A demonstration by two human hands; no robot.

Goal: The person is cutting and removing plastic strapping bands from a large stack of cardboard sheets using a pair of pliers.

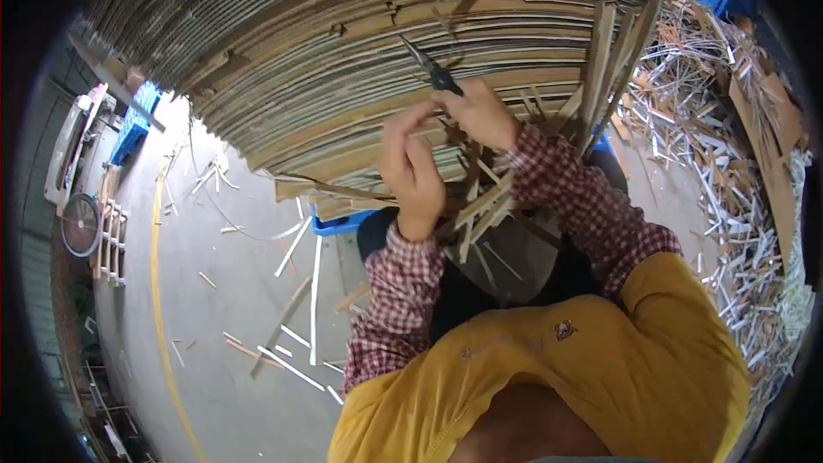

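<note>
A dark-handled pointed tool is gripped in the right hand, tip toward half past ten, seemingly to spare the loosely curled left hand.

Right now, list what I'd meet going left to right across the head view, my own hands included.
Spoked wheel, yellow floor line, long white strip on the floor, left hand, right hand, heap of scrap strips.

No readable text; faint marks on yellow shirt too small to read.
</note>
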